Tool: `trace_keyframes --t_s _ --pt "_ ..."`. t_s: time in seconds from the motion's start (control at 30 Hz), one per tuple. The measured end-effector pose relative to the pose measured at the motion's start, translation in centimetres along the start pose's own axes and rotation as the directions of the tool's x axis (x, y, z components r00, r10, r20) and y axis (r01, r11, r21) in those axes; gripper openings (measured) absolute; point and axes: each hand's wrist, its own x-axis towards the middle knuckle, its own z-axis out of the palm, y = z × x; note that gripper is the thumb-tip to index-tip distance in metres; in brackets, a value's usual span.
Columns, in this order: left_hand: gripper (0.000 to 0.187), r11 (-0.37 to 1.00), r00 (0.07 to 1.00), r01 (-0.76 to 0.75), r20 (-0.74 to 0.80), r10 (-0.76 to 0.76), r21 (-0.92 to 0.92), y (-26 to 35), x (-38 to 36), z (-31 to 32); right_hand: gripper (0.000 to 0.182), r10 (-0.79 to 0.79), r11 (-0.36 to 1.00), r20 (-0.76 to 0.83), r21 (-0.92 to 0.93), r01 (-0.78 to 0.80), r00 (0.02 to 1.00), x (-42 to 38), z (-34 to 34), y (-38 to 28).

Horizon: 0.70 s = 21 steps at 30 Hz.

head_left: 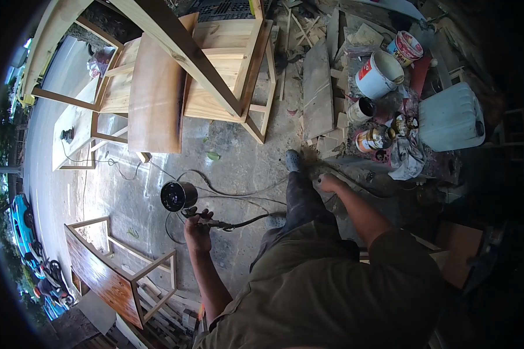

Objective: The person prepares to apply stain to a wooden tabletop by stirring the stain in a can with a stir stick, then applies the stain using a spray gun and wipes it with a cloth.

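Note:
My left hand point(198, 231) is wrapped round the handle of a spray gun point(214, 223). Its open round cup point(179, 196) shows a dark, glossy liquid inside. A hose point(247, 221) runs from the gun toward my legs. My right hand point(330, 183) is closed in front of my right side, above the floor near a cable. Whatever it may hold is too small to make out. Below my left hand stands a small wooden table point(102, 270) with a shiny brown top and pale legs.
Pale wooden furniture frames point(227, 75) and a curved brown panel point(156, 93) stand ahead. Paint buckets point(379, 74), cans point(374, 139) and a plastic jerrycan point(452, 116) sit at the right. Hoses and cables point(215, 189) cross the concrete floor. A road with vehicles point(23, 221) lies at the left.

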Motion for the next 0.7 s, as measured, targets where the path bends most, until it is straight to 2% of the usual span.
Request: trace_keyframes --t_s 0.1,0.2,0.23,0.27,0.33,0.4,0.47,0.53,0.6,0.67,0.7 --pt "0.048 0.999 0.998 -0.007 -0.055 0.004 -0.047 0.5 1.1 0.5 0.048 0.056 0.993 -0.059 0.103 -0.050 0.997 8.3 -2.8 -1.9" --pt "0.050 0.995 0.996 -0.049 -0.082 0.041 -0.091 -0.1 3.5 -0.3 0.049 0.077 0.995 -0.064 0.066 -0.073 0.995 19.9 -3.0 -1.7" --pt "0.053 0.992 0.997 -0.034 -0.070 0.025 -0.123 0.2 3.8 0.8 0.043 0.041 0.999 -0.122 0.011 -0.040 0.992 24.8 -1.4 -0.4" --pt "0.054 0.992 0.998 -0.038 -0.063 0.030 -0.121 0.0 4.7 0.8 0.042 -0.035 0.996 -0.077 -0.084 0.029 0.996 29.7 0.3 1.3" --pt "0.054 0.993 0.988 -0.057 -0.151 0.041 -0.103 -1.0 6.6 0.9 0.039 -0.174 0.950 0.020 -0.261 0.173 0.985 38.3 1.2 3.0" --pt "0.053 0.989 0.986 -0.091 -0.151 0.072 -0.119 -2.2 8.5 0.9 0.033 -0.112 0.986 -0.093 -0.137 0.098 0.989 42.8 0.8 3.5" --pt "0.054 0.988 0.978 -0.118 -0.183 0.099 -0.095 -3.9 10.2 0.8 0.032 0.066 0.996 -0.146 0.067 -0.057 0.987 49.8 1.6 4.3" --pt "0.056 0.985 0.956 -0.156 -0.262 0.132 -0.072 -5.6 11.7 0.5 0.033 0.117 0.986 -0.188 0.138 -0.091 0.975 54.9 1.7 5.0" --pt "0.057 0.984 0.955 -0.169 -0.257 0.150 -0.054 -7.1 13.1 0.5 0.034 0.123 0.980 -0.258 0.183 -0.077 0.958 60.1 1.6 5.5" --pt "0.058 0.989 0.974 -0.141 -0.182 0.133 -0.032 -8.5 14.7 -0.1 0.037 0.093 0.981 -0.356 0.192 -0.024 0.930 65.3 1.9 6.5" --pt "0.059 0.991 0.984 -0.134 -0.124 0.131 -0.018 -8.9 15.0 0.9 0.037 0.171 0.964 -0.399 0.257 -0.069 0.901 67.3 2.0 6.4"
